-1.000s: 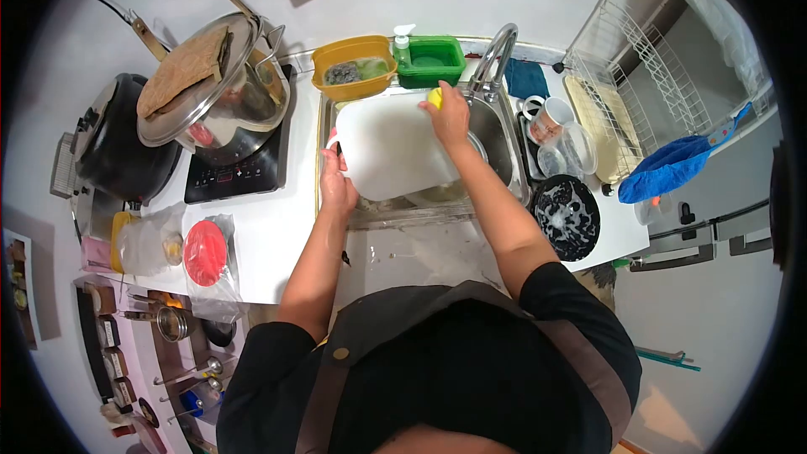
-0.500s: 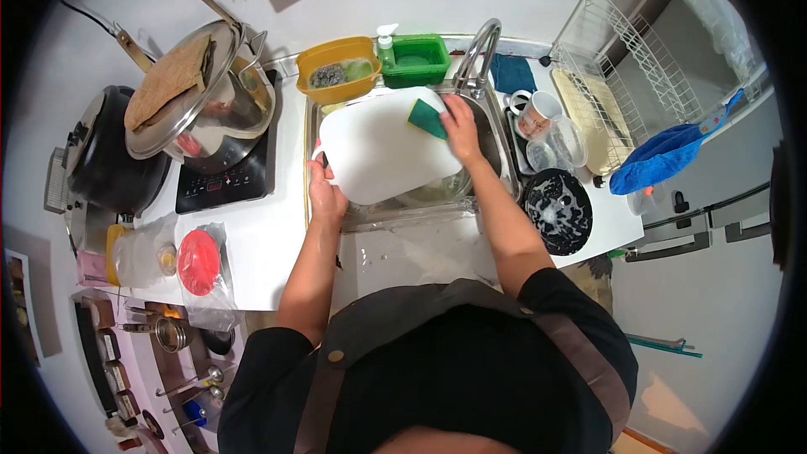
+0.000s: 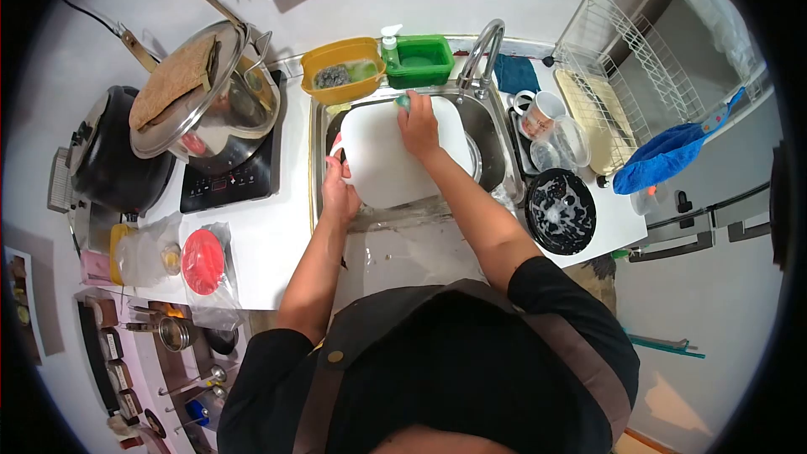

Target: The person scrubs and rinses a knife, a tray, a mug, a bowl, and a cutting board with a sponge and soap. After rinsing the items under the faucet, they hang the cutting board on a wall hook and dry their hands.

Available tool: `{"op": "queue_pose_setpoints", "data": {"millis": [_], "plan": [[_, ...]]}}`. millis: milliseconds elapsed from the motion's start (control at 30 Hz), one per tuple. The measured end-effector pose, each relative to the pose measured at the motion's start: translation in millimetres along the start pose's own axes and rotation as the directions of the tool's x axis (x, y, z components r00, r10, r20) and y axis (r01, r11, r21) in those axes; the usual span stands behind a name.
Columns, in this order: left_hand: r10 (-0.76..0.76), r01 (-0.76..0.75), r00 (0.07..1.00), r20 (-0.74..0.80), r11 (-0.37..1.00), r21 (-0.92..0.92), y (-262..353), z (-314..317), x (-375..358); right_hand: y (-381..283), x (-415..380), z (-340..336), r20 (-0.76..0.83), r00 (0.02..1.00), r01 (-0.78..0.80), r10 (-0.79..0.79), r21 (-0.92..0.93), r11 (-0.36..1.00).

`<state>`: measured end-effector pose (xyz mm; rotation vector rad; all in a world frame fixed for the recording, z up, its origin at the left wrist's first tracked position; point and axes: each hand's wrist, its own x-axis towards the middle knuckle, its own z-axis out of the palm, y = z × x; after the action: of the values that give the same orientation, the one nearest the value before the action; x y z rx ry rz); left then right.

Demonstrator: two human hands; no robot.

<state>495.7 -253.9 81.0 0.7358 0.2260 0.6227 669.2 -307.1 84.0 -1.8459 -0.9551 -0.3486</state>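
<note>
A white rectangular board (image 3: pixel 382 160) is held tilted over the metal sink (image 3: pixel 496 139). My left hand (image 3: pixel 339 189) grips its left edge near the handle, fingers closed. Against the upper part of the board, my right hand (image 3: pixel 419 124) is closed round a green sponge (image 3: pixel 403 102), most of which the fingers hide. The chrome faucet (image 3: pixel 486 50) rises behind the sink, just right of the board.
Behind the sink sit a yellow basin (image 3: pixel 340 57) and a green tub (image 3: pixel 420 70). To the right are a soapy black pan (image 3: pixel 560 212), a cup (image 3: pixel 545 108) and a wire rack (image 3: pixel 647 50). A lidded pot (image 3: pixel 244 113) stands on the cooktop (image 3: pixel 227 187) at left.
My right hand has moved left with the sponge, from the board's right edge to its upper middle. The board is slightly more upright. My left hand keeps its grip.
</note>
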Motion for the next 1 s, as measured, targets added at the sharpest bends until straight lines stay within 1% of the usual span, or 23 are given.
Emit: {"op": "queue_pose_setpoints", "data": {"millis": [33,67,133,167,233,300,333,367,400,467,500,533,600,633,667,733,767,800,833,867,900,933,1000], "plan": [[-0.008,0.008,0.999,0.051,1.0,-0.01,-1.7,-3.5,1.8,-1.7,1.1,1.4,0.004,0.999,-0.042,0.042,-0.037,0.998],[-0.014,0.016,0.994,0.109,1.0,-0.018,-3.1,-5.0,5.8,-8.3,-7.0,9.1,0.046,0.994,0.102,-0.102,-0.01,0.995],[-0.024,0.03,0.997,0.074,0.997,-0.073,-10.0,-3.0,14.1,-31.9,-28.1,28.3,0.118,0.911,0.389,-0.395,0.072,0.918],[-0.044,0.047,0.999,0.029,0.991,-0.128,-16.2,-6.4,16.2,-54.3,-27.8,12.5,0.282,0.908,0.277,-0.308,0.146,0.95],[-0.027,0.027,1.0,0.001,0.995,-0.092,-17.0,-9.3,19.4,-27.2,-12.9,29.4,0.121,0.939,0.321,-0.321,0.017,0.947],[-0.003,0.004,0.999,-0.045,0.999,0.034,-2.6,0.3,8.2,38.4,9.1,31.9,0.109,0.983,0.174,-0.15,-0.269,0.947],[0.036,-0.035,0.998,-0.06,0.999,0.017,6.0,4.0,4.3,68.0,9.6,13.4,0.049,0.964,0.263,-0.261,-0.306,0.915],[0.042,-0.041,0.997,-0.064,0.999,0.021,10.3,-0.2,3.2,76.4,1.6,-0.1,-0.097,0.994,-0.073,0.041,-0.354,0.933],[0.067,-0.067,0.997,-0.036,0.998,0.002,13.6,-6.3,4.0,79.8,-8.9,-13.9,-0.162,0.982,-0.145,0.096,-0.326,0.934],[0.103,-0.104,0.995,-0.016,0.994,-0.042,9.8,-13.3,10.6,73.7,-45.7,-7.9,-0.082,0.993,-0.101,0.081,-0.279,0.955],[0.107,-0.108,0.994,-0.02,0.993,-0.05,6.1,-11.2,13.1,60.1,-66.4,3.7,0.052,0.995,-0.078,0.088,-0.174,0.982],[0.09,-0.09,0.996,-0.03,0.996,-0.02,-0.1,-7.3,15.0,30.0,-84.7,9.2,-0.016,0.991,0.135,-0.136,-0.063,0.989],[0.01,-0.007,0.996,-0.088,0.999,0.042,-12.6,-0.1,14.7,-18.7,-93.4,23.9,0.025,0.979,0.199,-0.202,0.096,0.975],[-0.046,0.057,0.989,-0.141,0.996,0.073,-17.2,2.0,12.5,-32.8,-80.8,19.7,0.049,0.977,0.202,-0.207,0.085,0.976],[-0.047,0.052,0.995,-0.084,0.997,0.059,-21.7,1.2,11.1,-37.2,-64.0,18.3,0.072,0.976,0.201,-0.207,0.078,0.976],[-0.049,0.051,0.999,-0.022,0.997,0.056,-21.4,-0.4,9.1,5.1,-21.5,29.7,-0.047,0.985,0.158,-0.166,-0.143,0.977],[-0.022,0.023,1.0,-0.022,0.999,0.039,-16.1,-2.1,8.2,23.7,-6.4,15.0,-0.04,0.996,0.069,-0.077,-0.161,0.985],[0.012,-0.011,1.0,-0.024,1.0,0.018,-9.2,-5.1,7.2,60.7,-0.9,15.2,-0.125,0.991,-0.047,0.048,0.017,0.999],[0.026,-0.026,1.0,-0.011,0.999,0.019,-3.1,-14.8,7.4,67.1,-8.3,-12.7,-0.015,0.996,0.082,-0.087,-0.213,0.974],[0.04,-0.042,0.998,-0.039,0.998,-0.052,5.4,-12.5,4.5,96.3,-20.0,-15.1,0.049,0.975,0.224,-0.219,-0.208,0.952],[0.05,-0.058,0.997,-0.067,0.991,-0.123,12.8,-8.4,2.9,89.8,-34.4,-11.2,0.133,0.984,0.128,-0.118,-0.074,0.989],[0.056,-0.064,0.996,-0.065,0.99,-0.126,14.0,-7.8,5.1,78.4,-55.8,-8.4,0.231,0.973,0.014,-0.024,0.047,0.999],[0.085,-0.12,0.969,-0.231,0.982,-0.145,10.0,-6.2,8.0,9.3,-79.0,-22.9,0.401,0.885,0.16,-0.237,0.217,0.963]]}}
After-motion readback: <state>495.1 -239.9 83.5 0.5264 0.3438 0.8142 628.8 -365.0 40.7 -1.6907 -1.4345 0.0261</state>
